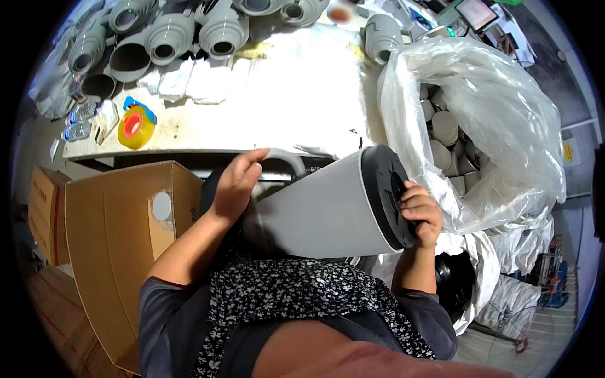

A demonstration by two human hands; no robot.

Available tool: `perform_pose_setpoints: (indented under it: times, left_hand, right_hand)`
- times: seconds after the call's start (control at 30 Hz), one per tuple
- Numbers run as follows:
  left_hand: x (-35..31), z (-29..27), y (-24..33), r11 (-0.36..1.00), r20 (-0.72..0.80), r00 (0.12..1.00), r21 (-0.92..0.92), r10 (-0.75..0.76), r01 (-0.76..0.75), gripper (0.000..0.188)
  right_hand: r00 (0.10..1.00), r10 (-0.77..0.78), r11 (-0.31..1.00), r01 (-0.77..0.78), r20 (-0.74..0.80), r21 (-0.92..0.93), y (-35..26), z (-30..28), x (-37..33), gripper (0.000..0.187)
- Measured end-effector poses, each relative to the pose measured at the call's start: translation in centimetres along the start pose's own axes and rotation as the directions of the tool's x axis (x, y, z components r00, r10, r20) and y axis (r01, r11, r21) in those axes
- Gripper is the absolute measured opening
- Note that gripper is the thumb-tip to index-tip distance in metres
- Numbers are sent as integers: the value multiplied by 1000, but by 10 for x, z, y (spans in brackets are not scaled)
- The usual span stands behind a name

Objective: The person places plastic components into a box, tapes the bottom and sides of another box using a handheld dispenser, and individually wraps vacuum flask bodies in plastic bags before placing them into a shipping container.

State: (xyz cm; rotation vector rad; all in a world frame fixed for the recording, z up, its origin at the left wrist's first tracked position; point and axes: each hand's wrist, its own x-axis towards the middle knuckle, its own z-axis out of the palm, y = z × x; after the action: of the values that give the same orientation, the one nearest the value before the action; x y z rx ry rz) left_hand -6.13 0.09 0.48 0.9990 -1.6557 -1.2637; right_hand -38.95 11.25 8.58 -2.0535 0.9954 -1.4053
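Observation:
A big grey handled tumbler (pixel 321 211) lies tilted on its side in front of me, above my lap and close to the table's near edge. Its black lid (pixel 384 195) faces right, and the base points to the left. My left hand (pixel 234 186) is closed at the grey handle (pixel 288 161), near the base end; some of its fingers are hidden. On the other end, my right hand (pixel 421 214) has its fingers curled against the lid's outer face.
Grey tumbler bodies (pixel 169 36) lie along the table's (pixel 189 129) far left, near a yellow tape roll (pixel 137 128). An open cardboard box (pixel 116 252) stands at left. Right, a clear plastic bag (pixel 498 69) holds grey round pieces; a white sack (pixel 482 271) below holds black parts.

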Motion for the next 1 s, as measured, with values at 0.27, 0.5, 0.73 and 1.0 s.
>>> perform_pose_setpoints:
  times: [0.27, 0.5, 0.73, 1.0]
  left_hand:
    - [32, 49, -5, 862, 372, 784, -318, 496, -395, 54]
    - [46, 50, 6, 929, 456, 810, -202, 369, -310, 62]
    - [54, 39, 6, 941, 440, 833, -186, 336, -282, 67]
    - [52, 36, 4, 946, 414, 851, -174, 323, -274, 69]
  right_hand:
    - [958, -210, 950, 153, 194, 273, 14, -3, 32, 36]
    - [891, 439, 725, -426, -114, -541, 162, 40, 23, 46]
    - [888, 459, 684, -326, 38, -652, 226, 26, 18, 24]
    - [966, 176, 465, 89, 191, -881, 201, 35, 4, 45]
